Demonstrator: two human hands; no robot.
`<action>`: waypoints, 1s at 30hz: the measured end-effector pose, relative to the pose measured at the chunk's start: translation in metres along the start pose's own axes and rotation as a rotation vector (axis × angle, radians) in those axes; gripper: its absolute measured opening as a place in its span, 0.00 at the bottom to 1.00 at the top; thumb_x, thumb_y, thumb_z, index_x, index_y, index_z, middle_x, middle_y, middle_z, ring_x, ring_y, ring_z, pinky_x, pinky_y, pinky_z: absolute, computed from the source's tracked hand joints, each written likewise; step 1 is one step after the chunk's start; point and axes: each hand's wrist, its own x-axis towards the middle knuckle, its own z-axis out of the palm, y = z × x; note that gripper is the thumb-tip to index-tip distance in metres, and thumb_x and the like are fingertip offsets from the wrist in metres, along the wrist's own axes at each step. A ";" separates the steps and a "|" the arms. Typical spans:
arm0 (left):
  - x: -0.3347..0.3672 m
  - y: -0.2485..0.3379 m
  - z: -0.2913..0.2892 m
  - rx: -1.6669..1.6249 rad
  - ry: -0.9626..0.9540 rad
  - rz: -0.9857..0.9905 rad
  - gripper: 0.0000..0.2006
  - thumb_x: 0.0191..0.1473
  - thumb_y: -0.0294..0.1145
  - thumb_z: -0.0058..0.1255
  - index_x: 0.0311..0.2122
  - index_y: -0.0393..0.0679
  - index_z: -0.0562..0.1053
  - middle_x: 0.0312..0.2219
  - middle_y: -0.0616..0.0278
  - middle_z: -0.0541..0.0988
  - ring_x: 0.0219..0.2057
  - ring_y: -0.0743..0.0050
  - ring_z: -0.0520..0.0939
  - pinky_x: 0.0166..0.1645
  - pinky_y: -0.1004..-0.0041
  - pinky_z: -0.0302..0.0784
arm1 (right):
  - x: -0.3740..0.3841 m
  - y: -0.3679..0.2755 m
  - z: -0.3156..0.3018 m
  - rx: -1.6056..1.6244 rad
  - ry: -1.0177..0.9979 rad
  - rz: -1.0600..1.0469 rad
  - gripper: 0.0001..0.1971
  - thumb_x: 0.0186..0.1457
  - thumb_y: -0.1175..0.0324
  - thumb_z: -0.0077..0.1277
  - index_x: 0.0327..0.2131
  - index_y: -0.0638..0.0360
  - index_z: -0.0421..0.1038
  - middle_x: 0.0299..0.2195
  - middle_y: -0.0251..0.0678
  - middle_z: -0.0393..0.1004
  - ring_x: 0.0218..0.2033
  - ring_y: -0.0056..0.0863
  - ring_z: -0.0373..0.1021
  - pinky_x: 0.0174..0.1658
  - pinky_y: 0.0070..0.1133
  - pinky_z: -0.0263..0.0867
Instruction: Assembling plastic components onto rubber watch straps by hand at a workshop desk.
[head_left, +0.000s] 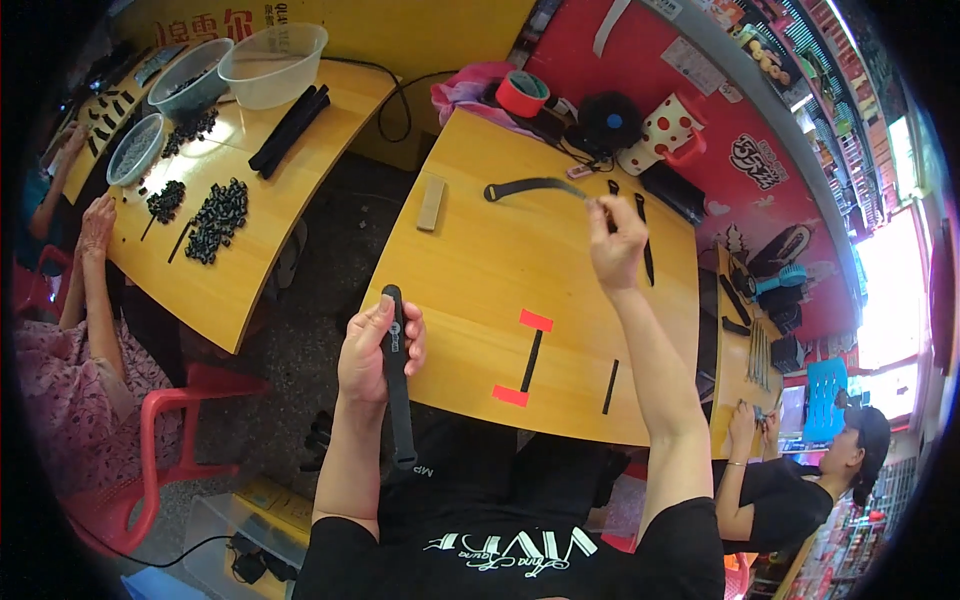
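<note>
My left hand [372,352] is closed around a flat black strap [399,400], thumb on its upper part. The strap hangs down past my wrist, with a slotted end at the bottom. Over the far part of the table [470,330], my right hand [617,240] pinches one end of a second black strap [535,185]. That strap stretches leftward to a slotted loop end. Nearer to me lies a thin black strip [532,360] between two red tape pieces [536,320]. Another thin black strip [610,387] lies to its right.
A beige block [431,203] lies at the table's left edge. A red tape roll [522,93], a red-dotted white mug [665,132] and a black-handled tool [646,245] are at the back. Co-workers sit at side tables; the left one holds small black parts [216,222] and clear tubs [272,65].
</note>
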 end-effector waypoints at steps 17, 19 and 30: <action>-0.001 0.000 0.001 0.007 0.017 -0.014 0.17 0.65 0.38 0.40 0.35 0.32 0.72 0.22 0.60 0.71 0.19 0.76 0.74 0.18 0.81 0.70 | -0.008 -0.005 0.020 -0.281 -0.348 -0.280 0.02 0.49 0.73 0.57 0.27 0.56 0.74 0.30 0.33 0.72 0.26 0.31 0.73 0.27 0.26 0.67; -0.001 0.000 0.002 -0.004 0.001 -0.018 0.17 0.65 0.38 0.40 0.35 0.33 0.72 0.22 0.60 0.72 0.19 0.77 0.74 0.19 0.82 0.70 | -0.027 -0.002 0.027 -0.223 -0.538 -0.144 0.05 0.49 0.69 0.58 0.28 0.57 0.74 0.31 0.31 0.72 0.26 0.33 0.73 0.27 0.27 0.67; -0.004 0.003 0.004 0.085 -0.036 -0.025 0.19 0.64 0.43 0.40 0.36 0.33 0.71 0.22 0.61 0.71 0.18 0.79 0.74 0.19 0.82 0.69 | -0.039 -0.032 -0.012 0.181 -0.512 0.361 0.07 0.54 0.72 0.54 0.36 0.64 0.75 0.28 0.32 0.74 0.24 0.16 0.66 0.26 0.17 0.62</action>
